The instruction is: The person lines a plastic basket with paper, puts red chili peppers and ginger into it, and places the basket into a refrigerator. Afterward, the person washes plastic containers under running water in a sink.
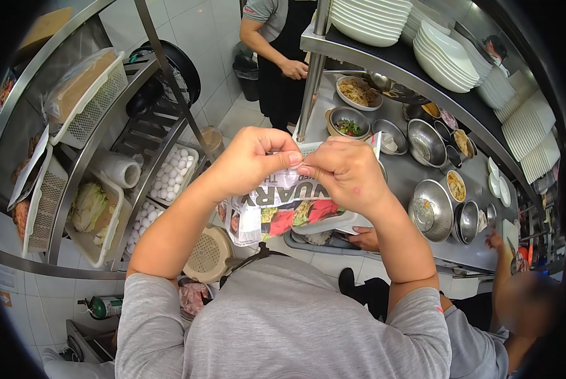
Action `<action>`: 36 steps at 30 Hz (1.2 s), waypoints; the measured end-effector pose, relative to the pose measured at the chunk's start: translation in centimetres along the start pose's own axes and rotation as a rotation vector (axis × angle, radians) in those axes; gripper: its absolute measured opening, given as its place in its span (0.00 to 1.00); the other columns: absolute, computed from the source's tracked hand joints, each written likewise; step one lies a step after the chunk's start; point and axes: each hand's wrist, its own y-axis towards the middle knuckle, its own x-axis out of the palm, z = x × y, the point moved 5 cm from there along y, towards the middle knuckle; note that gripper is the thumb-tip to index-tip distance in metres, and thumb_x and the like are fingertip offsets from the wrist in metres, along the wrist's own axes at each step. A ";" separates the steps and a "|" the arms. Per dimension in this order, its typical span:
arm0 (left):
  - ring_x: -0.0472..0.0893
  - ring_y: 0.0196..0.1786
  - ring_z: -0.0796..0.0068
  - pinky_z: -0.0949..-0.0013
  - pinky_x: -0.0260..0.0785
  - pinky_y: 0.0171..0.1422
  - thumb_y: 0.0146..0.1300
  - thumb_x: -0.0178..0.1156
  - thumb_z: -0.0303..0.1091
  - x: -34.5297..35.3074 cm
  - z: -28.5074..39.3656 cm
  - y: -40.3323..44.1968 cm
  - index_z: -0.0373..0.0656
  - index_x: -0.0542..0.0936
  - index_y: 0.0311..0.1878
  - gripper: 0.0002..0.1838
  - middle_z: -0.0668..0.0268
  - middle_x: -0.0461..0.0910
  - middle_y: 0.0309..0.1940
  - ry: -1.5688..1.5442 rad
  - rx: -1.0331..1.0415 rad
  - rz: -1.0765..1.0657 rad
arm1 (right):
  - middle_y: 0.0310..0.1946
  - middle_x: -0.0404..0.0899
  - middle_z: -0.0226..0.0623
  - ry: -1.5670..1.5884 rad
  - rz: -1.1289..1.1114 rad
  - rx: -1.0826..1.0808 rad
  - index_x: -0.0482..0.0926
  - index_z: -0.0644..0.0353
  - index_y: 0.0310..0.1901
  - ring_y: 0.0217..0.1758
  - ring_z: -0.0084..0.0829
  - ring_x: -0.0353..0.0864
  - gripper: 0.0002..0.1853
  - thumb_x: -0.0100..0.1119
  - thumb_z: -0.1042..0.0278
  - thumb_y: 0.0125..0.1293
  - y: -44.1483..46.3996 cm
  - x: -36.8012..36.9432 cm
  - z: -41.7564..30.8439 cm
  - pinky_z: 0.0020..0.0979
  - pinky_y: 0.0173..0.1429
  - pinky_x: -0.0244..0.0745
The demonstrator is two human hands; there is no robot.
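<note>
My left hand (252, 161) and my right hand (349, 174) meet in front of my chest, their fingers pinched together at the gathered top of a printed plastic bag (284, 218). Large letters and food pictures cover the bag, which hangs below my fingers. Whatever is inside it cannot be made out. Where the fingertips press together, the bag's neck is mostly hidden. Beyond the hands, part of a white basket (309, 149) shows.
A steel counter (396, 183) on the right carries metal bowls (427, 142) and noodles (358, 92); stacked white plates (444, 57) stand above. On the left, a rack holds eggs (169, 174) and cabbage (88, 207). Co-workers stand ahead (283, 63) and at right (478, 328).
</note>
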 end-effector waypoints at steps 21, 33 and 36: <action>0.79 0.24 0.70 0.69 0.69 0.32 0.66 0.59 0.37 -11.6 -0.3 -4.4 0.36 0.79 0.37 0.12 0.57 0.79 0.22 0.824 0.055 0.647 | 0.22 0.78 0.28 0.287 0.202 0.925 0.80 0.63 0.34 0.23 0.15 0.72 0.07 0.59 0.68 0.63 -7.2 -4.1 13.0 0.24 0.28 0.66; 0.74 0.29 0.87 0.83 0.66 0.35 0.56 0.46 0.21 -13.6 -8.2 -9.3 0.37 0.74 0.47 0.15 0.69 0.77 0.32 -0.029 0.034 0.792 | 0.44 0.79 0.42 1.216 0.903 1.169 0.67 0.63 0.52 0.43 0.35 0.83 0.15 0.50 0.81 0.64 -17.2 8.6 20.4 0.35 0.40 0.81; 0.73 0.28 0.87 0.83 0.66 0.34 0.57 0.46 0.22 -13.2 -8.4 -9.9 0.37 0.74 0.47 0.15 0.70 0.77 0.31 -0.012 0.009 0.823 | 0.49 0.77 0.44 1.230 0.939 1.165 0.65 0.63 0.56 0.47 0.37 0.83 0.17 0.48 0.81 0.66 -17.2 9.4 20.2 0.36 0.45 0.82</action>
